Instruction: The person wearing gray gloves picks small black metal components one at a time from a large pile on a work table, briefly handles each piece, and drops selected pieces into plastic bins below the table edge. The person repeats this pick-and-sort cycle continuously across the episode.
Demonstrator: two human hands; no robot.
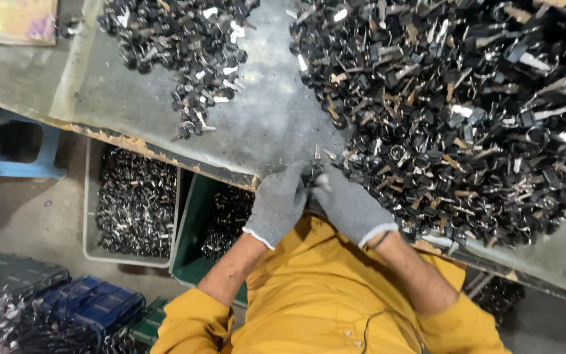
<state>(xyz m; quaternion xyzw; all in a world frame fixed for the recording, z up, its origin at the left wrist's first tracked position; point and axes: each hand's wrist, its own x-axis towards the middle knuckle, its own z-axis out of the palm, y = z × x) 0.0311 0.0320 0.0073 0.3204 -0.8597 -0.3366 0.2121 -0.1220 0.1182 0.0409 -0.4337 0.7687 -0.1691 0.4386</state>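
Both my hands wear grey knit gloves and meet at the near edge of a grey metal worktable [263,124]. My left hand [278,203] and my right hand [348,204] pinch a small black part with a metal key blade [316,169] between them, the blade pointing up. A big heap of black and silver key-and-ring parts [466,111] covers the table to the right, touching my right hand. A smaller heap of the same parts [185,39] lies at the upper left.
Below the table edge stand a grey bin [132,203] and a green bin [198,236], both holding similar parts. Dark and blue crates [86,305] sit at the lower left. A blue stool [14,147] is at the left. Yellow sleeves fill the bottom.
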